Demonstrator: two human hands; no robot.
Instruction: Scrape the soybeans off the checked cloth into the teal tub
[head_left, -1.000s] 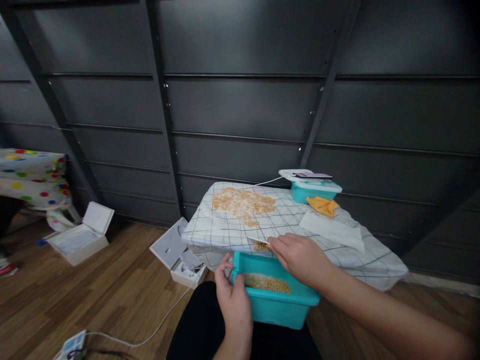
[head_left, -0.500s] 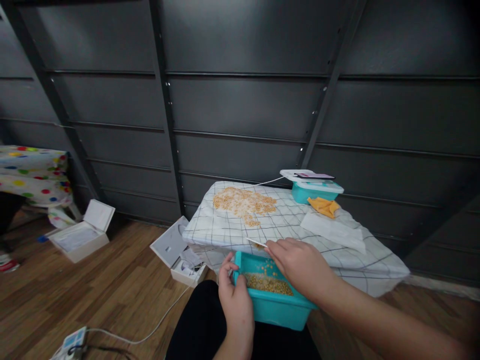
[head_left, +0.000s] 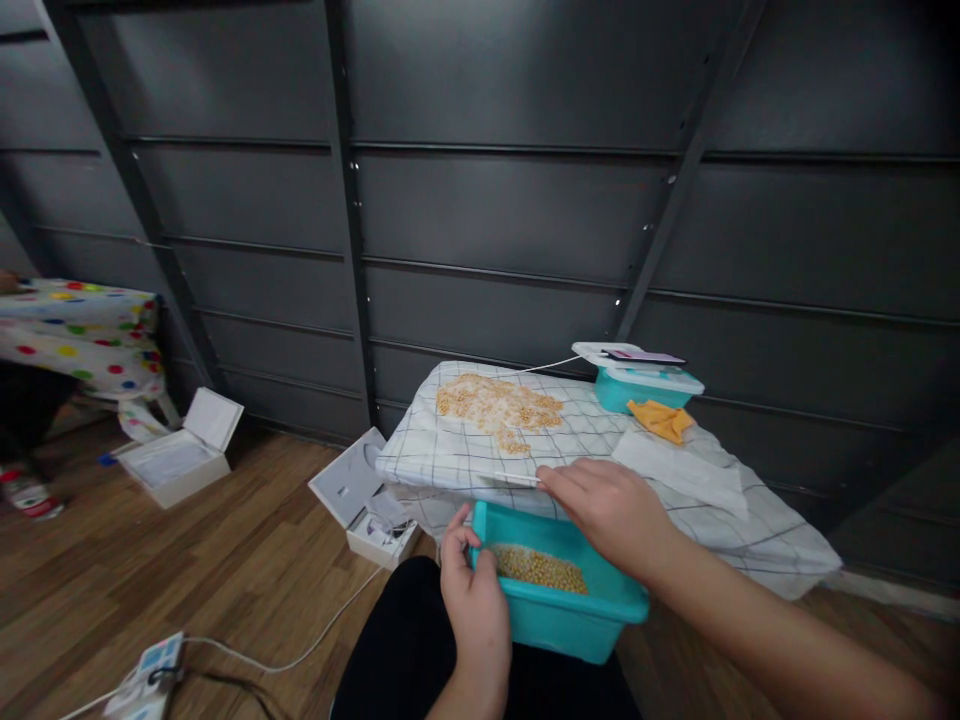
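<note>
- Head view: the left hand (head_left: 476,590) grips the left end of a teal plastic bin (head_left: 562,625), thumb at the rim; the bin's long axis runs left to right.
- The right hand (head_left: 611,505), above the bin's far rim, pinches a thin white stick (head_left: 516,480) that points left, roughly along that axis.
- Beyond the bin, past the stick, a pile (head_left: 499,405) of what look like soybeans and white grains spreads sideways on the checkered tablecloth (head_left: 589,420), nearer the right hand.

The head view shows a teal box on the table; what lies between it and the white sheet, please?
A crumpled orange cloth lies between them in the head view.
</note>
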